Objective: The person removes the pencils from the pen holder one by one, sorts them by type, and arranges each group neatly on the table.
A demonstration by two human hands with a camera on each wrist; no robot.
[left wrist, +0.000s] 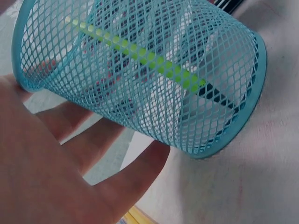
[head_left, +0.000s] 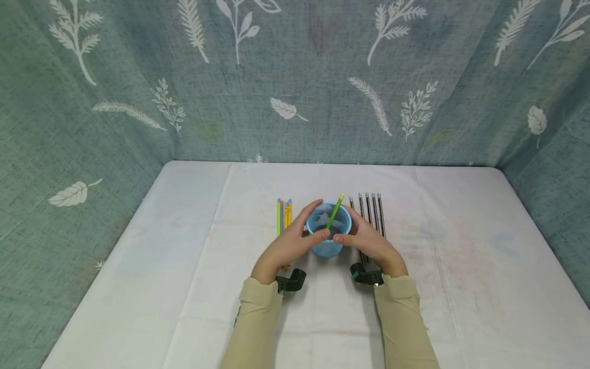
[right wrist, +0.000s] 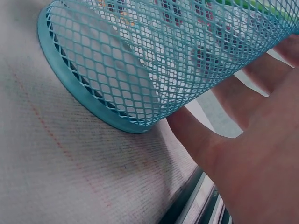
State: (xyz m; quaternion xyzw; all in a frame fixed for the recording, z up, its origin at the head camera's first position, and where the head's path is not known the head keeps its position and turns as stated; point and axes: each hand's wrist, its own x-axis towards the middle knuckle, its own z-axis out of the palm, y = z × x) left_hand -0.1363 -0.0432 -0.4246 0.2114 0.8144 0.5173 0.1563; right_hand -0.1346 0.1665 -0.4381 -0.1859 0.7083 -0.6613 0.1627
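Observation:
A light blue mesh pencil cup (head_left: 328, 249) stands on the white cloth at the middle of the table. Inside it a single green pencil (head_left: 335, 210) leans, its dark tip down at the base in the left wrist view. My left hand (head_left: 292, 240) holds the cup from the left, thumb across the near side and fingers around the wall. From the other side my right hand (head_left: 372, 242) grips it the same way. The two thumbs nearly meet in front, just below the rim.
Several coloured pencils (head_left: 286, 215), yellow, green and purple, lie side by side left of the cup, partly behind the left hand. On the right, several black striped pencils (head_left: 374, 212) lie in a row, partly under the right hand. A leaf-patterned curtain (head_left: 295, 77) surrounds the table.

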